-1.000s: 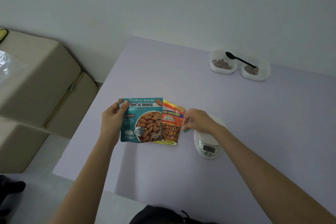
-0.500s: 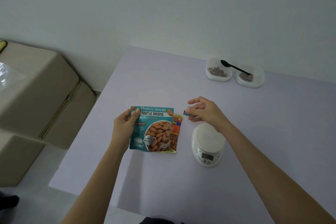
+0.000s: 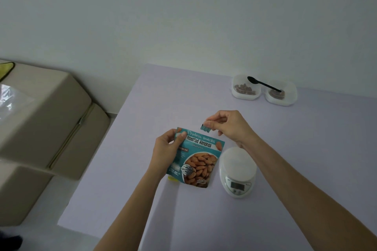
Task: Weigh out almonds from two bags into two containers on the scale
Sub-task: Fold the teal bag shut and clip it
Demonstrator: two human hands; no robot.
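The left hand (image 3: pixel 165 149) has its grip closed on the upper left edge of the teal almond bag (image 3: pixel 199 159), thumb on the front, holding it tilted over the counter (image 3: pixel 183 91). A yellow corner of a second bag (image 3: pixel 171 178) shows behind its lower left. At the bag's 12 o'clock the right hand (image 3: pixel 228 126) pinches a small teal piece (image 3: pixel 205 128) (clip or torn strip, too small to tell). The white scale (image 3: pixel 237 171) sits at the bag's 3 o'clock. Far off at 1 o'clock, the left container (image 3: pixel 245 96) and right container (image 3: pixel 285 101) stand side by side with almonds inside, a black spoon (image 3: pixel 263 84) lying across them.
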